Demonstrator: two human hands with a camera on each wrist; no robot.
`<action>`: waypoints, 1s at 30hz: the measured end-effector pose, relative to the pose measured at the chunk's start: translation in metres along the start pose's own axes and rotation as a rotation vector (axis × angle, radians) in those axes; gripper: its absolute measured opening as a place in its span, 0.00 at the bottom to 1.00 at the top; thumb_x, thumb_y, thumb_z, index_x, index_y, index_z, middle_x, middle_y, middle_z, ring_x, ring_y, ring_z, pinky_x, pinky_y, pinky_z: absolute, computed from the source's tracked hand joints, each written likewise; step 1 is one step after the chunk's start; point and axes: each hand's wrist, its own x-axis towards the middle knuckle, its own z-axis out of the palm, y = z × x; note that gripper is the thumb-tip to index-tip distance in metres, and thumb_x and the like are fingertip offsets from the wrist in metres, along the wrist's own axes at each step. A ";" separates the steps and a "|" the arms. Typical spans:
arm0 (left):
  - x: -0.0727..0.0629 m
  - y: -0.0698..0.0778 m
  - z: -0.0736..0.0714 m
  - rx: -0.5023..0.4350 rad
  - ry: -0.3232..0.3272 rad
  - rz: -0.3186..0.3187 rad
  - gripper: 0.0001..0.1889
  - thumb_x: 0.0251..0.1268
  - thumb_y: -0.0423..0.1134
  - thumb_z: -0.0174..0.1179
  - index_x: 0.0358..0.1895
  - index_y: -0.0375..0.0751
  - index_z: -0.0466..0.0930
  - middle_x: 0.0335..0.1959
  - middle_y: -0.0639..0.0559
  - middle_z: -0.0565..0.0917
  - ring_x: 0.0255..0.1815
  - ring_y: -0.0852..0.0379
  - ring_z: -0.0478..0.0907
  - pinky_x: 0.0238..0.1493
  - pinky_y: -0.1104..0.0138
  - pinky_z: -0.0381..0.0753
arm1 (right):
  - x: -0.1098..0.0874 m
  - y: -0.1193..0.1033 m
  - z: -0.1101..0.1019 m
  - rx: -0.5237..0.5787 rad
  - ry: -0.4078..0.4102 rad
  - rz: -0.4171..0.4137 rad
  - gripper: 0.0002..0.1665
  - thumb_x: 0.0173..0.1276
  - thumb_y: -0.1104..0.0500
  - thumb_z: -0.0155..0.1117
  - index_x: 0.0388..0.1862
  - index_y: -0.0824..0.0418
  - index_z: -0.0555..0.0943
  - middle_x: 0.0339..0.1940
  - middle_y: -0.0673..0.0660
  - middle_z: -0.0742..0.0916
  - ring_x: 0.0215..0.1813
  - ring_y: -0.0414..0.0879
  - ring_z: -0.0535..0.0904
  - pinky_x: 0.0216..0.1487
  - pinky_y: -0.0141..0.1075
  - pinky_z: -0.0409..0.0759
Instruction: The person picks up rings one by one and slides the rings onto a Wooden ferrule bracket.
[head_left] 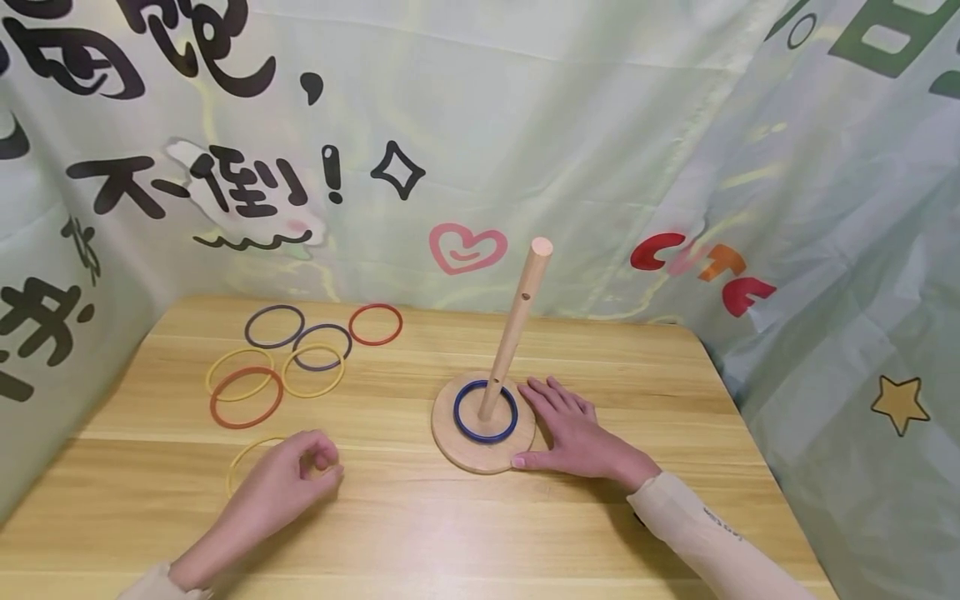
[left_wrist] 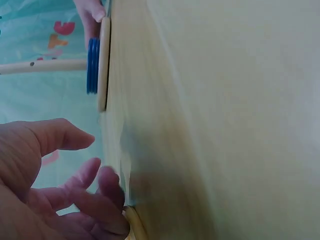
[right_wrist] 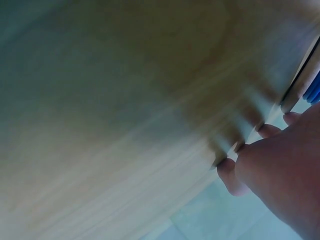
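A round wooden base [head_left: 450,437] with an upright wooden peg [head_left: 517,325] stands on the table. Several blue rings [left_wrist: 92,65] lie stacked around the peg's foot. My right hand [head_left: 573,433] rests at the base's right side, fingers spread on the tabletop and thumb at the base's edge. To the left, my left hand [head_left: 288,483] hovers low over the table, fingers loosely bent and thumb apart from them, nothing between. A yellow ring [head_left: 234,467] lies behind this hand, partly hidden by it; in the left wrist view its edge shows just below the fingers.
At the back left of the table [head_left: 637,375] lie more flat rings: a red ring [head_left: 401,325], two dark blue ones, two yellow ones and an orange-red ring [head_left: 247,426] overlapping a yellow one. A printed cloth [head_left: 540,125] hangs behind and along the sides.
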 end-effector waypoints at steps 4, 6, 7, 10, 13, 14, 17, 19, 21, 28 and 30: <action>-0.007 -0.005 -0.007 0.046 0.031 -0.013 0.12 0.63 0.37 0.79 0.35 0.53 0.81 0.30 0.60 0.77 0.26 0.60 0.69 0.28 0.66 0.71 | 0.000 0.001 0.001 -0.002 -0.001 -0.001 0.66 0.69 0.27 0.73 0.91 0.58 0.55 0.90 0.64 0.58 0.89 0.69 0.44 0.74 0.80 0.51; -0.009 -0.008 -0.011 0.068 0.042 -0.017 0.12 0.63 0.39 0.79 0.35 0.52 0.81 0.30 0.59 0.78 0.28 0.59 0.69 0.30 0.66 0.72 | 0.000 0.001 0.001 -0.004 0.000 -0.001 0.66 0.69 0.27 0.73 0.91 0.58 0.55 0.90 0.64 0.59 0.89 0.68 0.44 0.74 0.79 0.51; -0.010 -0.009 -0.013 0.082 0.042 -0.026 0.12 0.63 0.40 0.79 0.36 0.52 0.81 0.31 0.59 0.77 0.29 0.58 0.69 0.31 0.65 0.71 | 0.000 0.001 0.001 -0.004 0.000 -0.001 0.66 0.69 0.27 0.73 0.91 0.58 0.55 0.90 0.64 0.59 0.89 0.69 0.44 0.74 0.79 0.51; -0.012 -0.015 -0.018 0.126 0.037 -0.050 0.11 0.64 0.42 0.79 0.39 0.51 0.83 0.33 0.58 0.79 0.33 0.57 0.70 0.35 0.63 0.72 | 0.000 0.001 0.001 -0.002 0.002 -0.001 0.66 0.69 0.27 0.73 0.91 0.58 0.55 0.90 0.64 0.59 0.89 0.69 0.44 0.74 0.79 0.51; -0.013 -0.020 -0.021 0.155 0.020 -0.068 0.11 0.64 0.43 0.79 0.40 0.50 0.84 0.35 0.59 0.80 0.37 0.56 0.73 0.40 0.59 0.75 | -0.001 0.001 0.002 0.002 0.005 -0.001 0.66 0.69 0.27 0.72 0.91 0.58 0.55 0.90 0.64 0.58 0.89 0.69 0.44 0.74 0.80 0.50; -0.013 -0.022 -0.022 0.161 0.015 -0.070 0.11 0.64 0.42 0.79 0.40 0.50 0.85 0.35 0.59 0.80 0.38 0.56 0.73 0.41 0.58 0.76 | -0.001 0.001 0.002 0.001 0.003 0.000 0.66 0.69 0.27 0.72 0.92 0.58 0.55 0.90 0.64 0.58 0.89 0.69 0.43 0.74 0.80 0.50; -0.014 -0.026 -0.025 0.164 0.003 -0.075 0.10 0.64 0.41 0.79 0.40 0.49 0.85 0.35 0.60 0.81 0.37 0.57 0.74 0.40 0.59 0.76 | -0.001 0.002 0.002 0.001 -0.001 0.003 0.67 0.69 0.26 0.72 0.92 0.57 0.54 0.90 0.64 0.57 0.89 0.68 0.43 0.74 0.80 0.50; -0.015 -0.029 -0.026 0.162 -0.001 -0.083 0.10 0.63 0.39 0.79 0.40 0.49 0.85 0.35 0.60 0.81 0.35 0.57 0.73 0.37 0.62 0.74 | -0.001 0.003 0.003 -0.001 0.001 0.003 0.67 0.69 0.25 0.71 0.92 0.57 0.54 0.90 0.64 0.57 0.89 0.69 0.43 0.74 0.80 0.50; -0.015 -0.030 -0.027 0.164 -0.004 -0.090 0.10 0.63 0.39 0.79 0.40 0.48 0.85 0.33 0.59 0.81 0.34 0.58 0.72 0.35 0.64 0.74 | -0.001 0.003 0.003 -0.003 -0.005 0.011 0.67 0.69 0.25 0.71 0.92 0.57 0.53 0.90 0.63 0.57 0.89 0.68 0.43 0.74 0.80 0.50; -0.011 -0.031 -0.028 0.174 -0.033 -0.136 0.06 0.60 0.37 0.75 0.34 0.47 0.86 0.28 0.57 0.79 0.31 0.56 0.73 0.34 0.64 0.74 | -0.001 0.003 0.003 -0.002 -0.006 0.007 0.66 0.70 0.26 0.71 0.92 0.57 0.54 0.90 0.63 0.57 0.89 0.68 0.43 0.74 0.80 0.50; -0.009 -0.030 -0.027 0.180 -0.034 -0.137 0.05 0.58 0.35 0.74 0.33 0.46 0.86 0.27 0.57 0.79 0.30 0.56 0.74 0.33 0.64 0.74 | -0.001 0.002 0.003 0.000 0.000 0.001 0.66 0.70 0.26 0.71 0.92 0.57 0.54 0.90 0.64 0.58 0.89 0.69 0.43 0.74 0.80 0.50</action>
